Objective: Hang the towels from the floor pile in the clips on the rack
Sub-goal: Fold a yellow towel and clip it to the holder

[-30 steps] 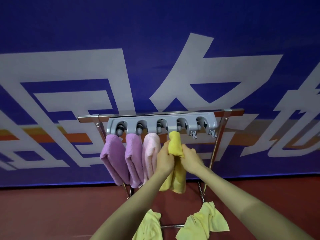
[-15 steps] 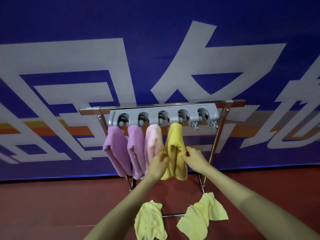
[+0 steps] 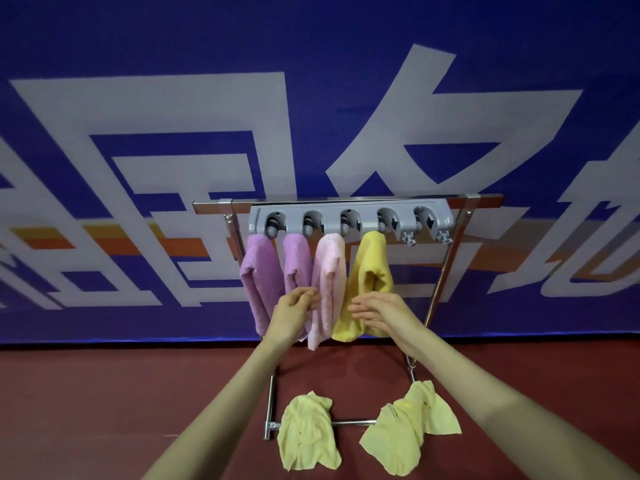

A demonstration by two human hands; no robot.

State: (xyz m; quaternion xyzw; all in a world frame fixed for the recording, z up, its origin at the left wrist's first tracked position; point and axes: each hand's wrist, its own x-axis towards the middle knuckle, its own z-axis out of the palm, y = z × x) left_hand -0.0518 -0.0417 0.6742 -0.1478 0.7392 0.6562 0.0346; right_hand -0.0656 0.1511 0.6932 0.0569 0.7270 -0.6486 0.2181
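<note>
A grey clip bar (image 3: 349,216) sits on top of a steel rack (image 3: 440,282). Two purple towels (image 3: 261,278) (image 3: 297,261), a pink towel (image 3: 329,282) and a yellow towel (image 3: 372,271) hang from its four left clips. The rightmost clip (image 3: 427,221) holds nothing. My left hand (image 3: 294,310) hovers in front of the purple and pink towels with fingers loosely curled, holding nothing. My right hand (image 3: 381,311) is spread flat just in front of the yellow towel's lower part. Two pale yellow towels (image 3: 306,433) (image 3: 412,431) lie crumpled on the floor over the rack's base bar.
A blue banner wall (image 3: 311,98) with large white characters stands close behind the rack. The floor (image 3: 104,410) is dark red. The rack's low base bar (image 3: 353,423) crosses between the two floor towels.
Both hands pushed the yellow towel up into the fourth clip, then let go of it and drew back downward. The towel now hangs by itself. The view has tilted down.
</note>
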